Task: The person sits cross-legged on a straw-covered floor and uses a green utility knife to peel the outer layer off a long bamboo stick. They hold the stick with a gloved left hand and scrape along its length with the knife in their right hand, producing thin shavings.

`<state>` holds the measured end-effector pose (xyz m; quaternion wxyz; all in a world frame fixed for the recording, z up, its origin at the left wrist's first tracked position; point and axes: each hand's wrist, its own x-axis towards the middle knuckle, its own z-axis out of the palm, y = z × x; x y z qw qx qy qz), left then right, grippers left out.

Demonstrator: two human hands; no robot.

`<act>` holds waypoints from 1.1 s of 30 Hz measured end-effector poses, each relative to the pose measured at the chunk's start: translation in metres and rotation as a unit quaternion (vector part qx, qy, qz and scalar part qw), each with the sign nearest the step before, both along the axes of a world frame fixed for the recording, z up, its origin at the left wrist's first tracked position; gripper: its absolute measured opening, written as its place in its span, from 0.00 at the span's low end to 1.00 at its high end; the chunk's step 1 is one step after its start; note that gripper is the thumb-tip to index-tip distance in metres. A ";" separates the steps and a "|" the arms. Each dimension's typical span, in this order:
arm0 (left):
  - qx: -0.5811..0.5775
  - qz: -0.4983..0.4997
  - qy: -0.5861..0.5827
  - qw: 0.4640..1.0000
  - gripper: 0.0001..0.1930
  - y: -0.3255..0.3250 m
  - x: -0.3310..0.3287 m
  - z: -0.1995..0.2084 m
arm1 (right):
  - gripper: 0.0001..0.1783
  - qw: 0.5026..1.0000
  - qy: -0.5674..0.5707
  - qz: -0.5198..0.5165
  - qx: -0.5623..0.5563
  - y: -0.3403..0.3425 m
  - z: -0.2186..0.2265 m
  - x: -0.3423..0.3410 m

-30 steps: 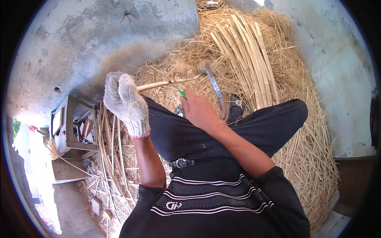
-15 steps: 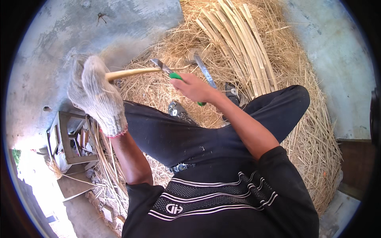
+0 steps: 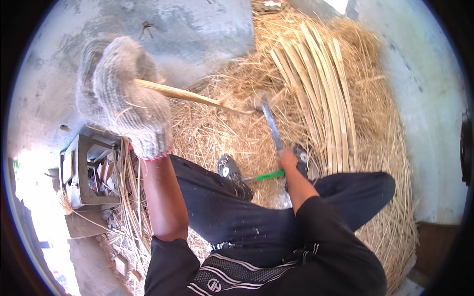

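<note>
My left hand (image 3: 123, 93), in a thick grey knitted glove, is closed around a pale bamboo-like strip (image 3: 187, 94). The strip slants away to the right, its far end thin and curved. My bare right hand (image 3: 287, 160) is closed at the near end of a long, straight metal tool (image 3: 271, 123); the tool's far end is blurred, so I cannot tell its exact kind. A green-handled knife (image 3: 270, 175) lies just left of that hand, between my feet, free of my grip.
Several long pale strips (image 3: 328, 98) lie side by side at the far right on loose straw and shavings (image 3: 212, 128). Bluish-grey walls (image 3: 207, 39) stand at the back and right. A small wooden frame (image 3: 81, 172) with clutter sits at the left.
My right hand has let go of the green-handled knife, now lying low between my feet, and moved to the long metal tool. My left hand still holds the strip, its far end now lower.
</note>
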<state>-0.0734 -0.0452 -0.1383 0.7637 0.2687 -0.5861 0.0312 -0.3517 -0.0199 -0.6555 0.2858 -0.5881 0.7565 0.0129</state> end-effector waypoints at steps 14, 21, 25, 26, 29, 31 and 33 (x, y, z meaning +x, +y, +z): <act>-0.005 0.034 -0.098 0.995 0.15 -0.072 0.053 -0.005 | 0.19 0.967 -0.223 -0.104 0.063 -0.020 0.256 -0.020; 0.028 0.015 -0.018 0.999 0.10 -0.059 0.004 0.012 | 0.18 0.888 -0.388 -0.022 -0.245 0.118 0.419 0.036; 0.050 0.043 0.005 0.998 0.09 -0.042 0.001 0.014 | 0.17 0.871 -0.398 0.015 -0.289 0.149 0.405 0.074; 0.069 0.023 0.038 0.997 0.09 -0.039 -0.002 0.015 | 0.17 0.876 -0.376 0.018 -0.302 0.150 0.396 0.078; 0.057 0.043 0.013 0.997 0.09 -0.036 0.002 0.014 | 0.19 0.907 -0.334 0.023 -0.255 0.145 0.394 0.074; 0.071 0.076 0.031 0.994 0.08 -0.033 0.002 0.017 | 0.19 0.907 -0.329 0.035 -0.259 0.146 0.406 0.073; 0.054 0.144 -0.028 0.988 0.07 -0.032 0.000 0.012 | 0.19 0.908 -0.315 0.044 -0.275 0.151 0.423 0.070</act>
